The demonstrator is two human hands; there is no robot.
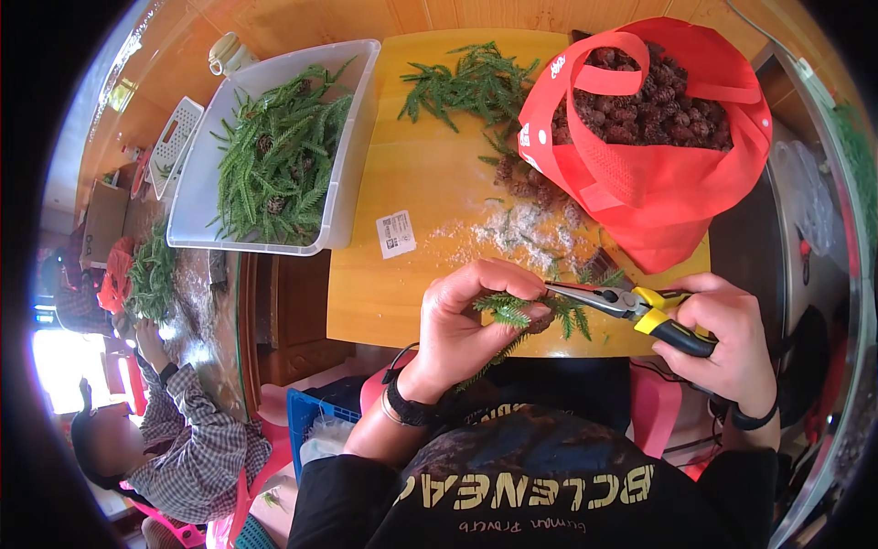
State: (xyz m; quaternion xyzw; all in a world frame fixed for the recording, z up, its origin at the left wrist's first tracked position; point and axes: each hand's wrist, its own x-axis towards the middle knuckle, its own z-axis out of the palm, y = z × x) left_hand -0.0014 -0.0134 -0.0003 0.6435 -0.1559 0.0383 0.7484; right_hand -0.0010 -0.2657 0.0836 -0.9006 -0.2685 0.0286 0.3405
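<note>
Near the front edge of the yellow table (439, 183), my left hand (445, 320) is closed around a green artificial pine sprig (501, 307). A brown pine cone (538, 320) shows among its needles, partly hidden by my fingers. My right hand (732, 339) grips yellow-and-black needle-nose pliers (604, 298) by the handles. The pliers' jaws point left, and their tips reach my left fingertips just above the sprig. Whether the tips pinch anything is too small to tell.
A red bag (631, 183) full of pine cones stands at the back right. Left of it lie loose green sprigs (471, 87), white powder (526, 229) and a white label (396, 234). A clear plastic bin (343, 183) holds more sprigs. Another person (197, 430) sits at a table on the left.
</note>
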